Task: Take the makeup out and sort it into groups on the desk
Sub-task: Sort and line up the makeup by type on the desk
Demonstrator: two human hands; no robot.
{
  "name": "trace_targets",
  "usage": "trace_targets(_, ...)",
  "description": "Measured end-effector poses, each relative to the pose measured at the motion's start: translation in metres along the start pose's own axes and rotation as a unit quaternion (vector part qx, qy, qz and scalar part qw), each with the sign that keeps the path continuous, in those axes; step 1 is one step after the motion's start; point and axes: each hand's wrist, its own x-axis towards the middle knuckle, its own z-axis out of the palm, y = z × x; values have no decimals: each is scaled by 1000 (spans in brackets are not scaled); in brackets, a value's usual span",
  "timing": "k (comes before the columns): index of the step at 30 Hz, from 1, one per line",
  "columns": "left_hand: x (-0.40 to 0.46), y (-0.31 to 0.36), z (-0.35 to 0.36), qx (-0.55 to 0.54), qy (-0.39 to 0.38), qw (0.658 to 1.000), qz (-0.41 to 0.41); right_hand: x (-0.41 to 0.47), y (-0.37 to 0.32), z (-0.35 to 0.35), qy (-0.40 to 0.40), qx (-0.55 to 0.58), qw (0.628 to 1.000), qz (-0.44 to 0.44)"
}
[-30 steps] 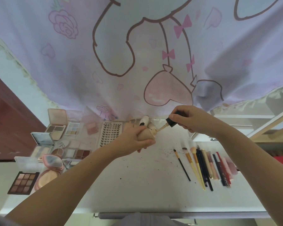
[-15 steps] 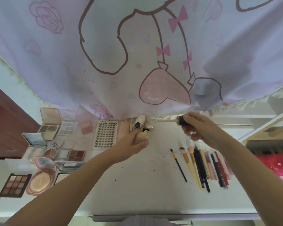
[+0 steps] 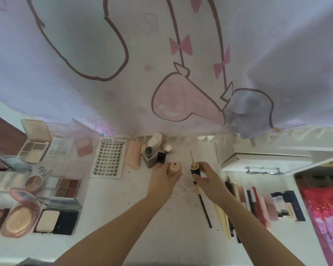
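Observation:
My left hand [image 3: 162, 180] grips a small beige foundation bottle [image 3: 175, 167], upright with its neck uncapped. Just to its right, my right hand [image 3: 206, 177] holds the bottle's black cap [image 3: 195, 169], whose beige applicator wand [image 3: 191, 156] points away from me. The two pieces are apart, over the white desk [image 3: 135, 212]. Behind them stand a grey bottle with a black pump [image 3: 149, 157], a black cap [image 3: 160, 157] and a white bottle [image 3: 155, 140].
Palettes and compacts [image 3: 40, 191] lie grouped at the left, with a lash card [image 3: 110, 157] and a peach pouch [image 3: 134, 154] beside them. Brushes and pencils [image 3: 244, 204] lie in a row on the right. A pink printed curtain [image 3: 161, 64] hangs over the back.
The wand has come fully out of the bottle. My right hand has swung the cap round so the wand points away, and both hands have drawn closer together.

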Motion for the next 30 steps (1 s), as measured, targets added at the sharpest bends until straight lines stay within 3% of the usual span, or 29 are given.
trace_targets(4, 9, 1, 22, -31, 42, 998, -37, 38, 11, 3, 64, -112, 991, -44)
trace_targets(10, 18, -2, 36, -43, 87, 993, -74, 70, 17, 15, 33, -133, 989, -57)
trace_targets(17, 28, 4, 39, -34, 73, 993, -90, 74, 5, 8, 15, -120, 992, -27)
trace_targets(22, 0, 0, 23, -8, 31, 999, -30, 32, 1, -27, -24, -192, 981, 17)
trace_targets(24, -18, -4, 21, 56, -31, 998, 6, 5, 5, -39, -37, -220, 973, 52)
trace_targets(27, -30, 2, 37, 150, -149, 977, 8, -25, 10, -37, -78, -367, 924, 73)
trace_targets(30, -21, 16, 61, 245, -202, 948, -4, -38, 18, -24, -32, -362, 923, 123)
